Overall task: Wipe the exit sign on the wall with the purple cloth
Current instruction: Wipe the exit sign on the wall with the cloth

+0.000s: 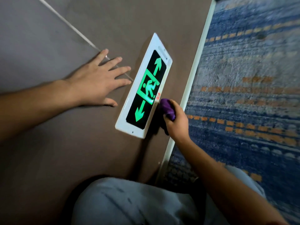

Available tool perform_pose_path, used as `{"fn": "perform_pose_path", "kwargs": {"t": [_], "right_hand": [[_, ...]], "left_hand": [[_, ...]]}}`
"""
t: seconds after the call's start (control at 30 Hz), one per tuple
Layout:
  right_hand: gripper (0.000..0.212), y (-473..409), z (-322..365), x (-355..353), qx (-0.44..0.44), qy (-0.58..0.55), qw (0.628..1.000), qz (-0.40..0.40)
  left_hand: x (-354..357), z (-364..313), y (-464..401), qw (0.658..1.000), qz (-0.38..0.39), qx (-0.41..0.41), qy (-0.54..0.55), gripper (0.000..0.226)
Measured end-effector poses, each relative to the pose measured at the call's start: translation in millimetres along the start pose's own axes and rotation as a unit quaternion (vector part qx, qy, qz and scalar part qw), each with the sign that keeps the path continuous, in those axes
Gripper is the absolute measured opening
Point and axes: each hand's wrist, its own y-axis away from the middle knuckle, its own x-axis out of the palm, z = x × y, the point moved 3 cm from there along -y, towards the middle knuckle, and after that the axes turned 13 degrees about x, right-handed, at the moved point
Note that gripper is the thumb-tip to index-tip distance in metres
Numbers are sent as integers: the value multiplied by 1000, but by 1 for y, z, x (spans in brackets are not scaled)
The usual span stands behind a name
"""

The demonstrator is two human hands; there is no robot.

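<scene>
The exit sign (146, 88) is a white-framed black panel with a glowing green running figure and two arrows, mounted low on the brown wall (73, 135). My right hand (176, 120) grips the bunched purple cloth (167, 108) against the sign's right edge, near its lower half. My left hand (97, 78) lies flat on the wall just left of the sign, fingers spread and pointing toward the frame.
A white baseboard (191, 82) runs along the wall's foot beside a blue carpet (251, 95) with orange dashes. A pale seam (68, 24) crosses the wall under my left fingers. My knee in grey trousers (138, 203) fills the bottom of the view.
</scene>
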Motion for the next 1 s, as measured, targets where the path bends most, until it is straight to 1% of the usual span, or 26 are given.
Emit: {"fn": "perform_pose_path", "kwargs": {"t": [0.17, 0.33, 0.4, 0.53, 0.77, 0.9, 1.0], "right_hand": [[61, -23, 19, 11, 4, -21, 1000, 9], [59, -32, 22, 24, 13, -47, 998, 32], [59, -25, 17, 32, 16, -52, 998, 40], [60, -4, 4, 45, 8, -63, 997, 32], [56, 45, -19, 56, -3, -79, 996, 47], [61, 63, -29, 56, -18, -46, 997, 60], [64, 70, -36, 52, -28, -17, 994, 100]], "left_hand": [[1, 22, -18, 1000, 12, 6, -15, 97], [3, 26, -28, 999, 26, 3, -17, 98], [5, 25, -29, 999, 30, 7, -21, 98], [4, 24, -29, 999, 39, 5, -28, 97], [2, 25, -28, 999, 30, 6, -18, 93], [2, 25, -27, 1000, 22, 8, -13, 92], [3, 28, -26, 1000, 19, 16, 4, 90]]}}
